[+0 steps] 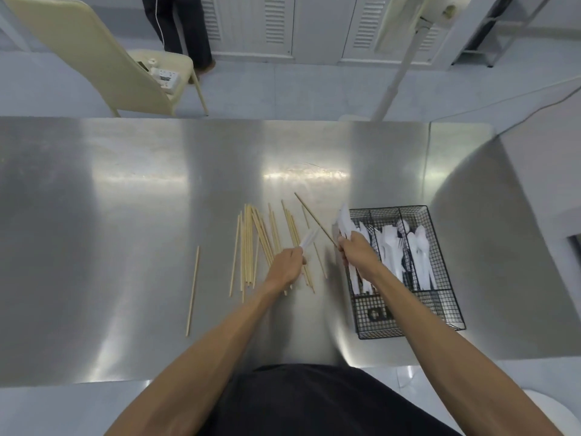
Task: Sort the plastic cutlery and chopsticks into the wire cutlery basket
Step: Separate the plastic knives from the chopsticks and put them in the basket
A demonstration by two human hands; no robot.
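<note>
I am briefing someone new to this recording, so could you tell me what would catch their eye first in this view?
Probably the fan of pale wooden chopsticks strewn across the middle of the shiny steel table. Next, the black wire cutlery basket at the right, its long compartments already holding white plastic cutlery. Between them, the left hand holds a white plastic piece, and the right hand has white cutlery and one thin chopstick in its grip.
</note>
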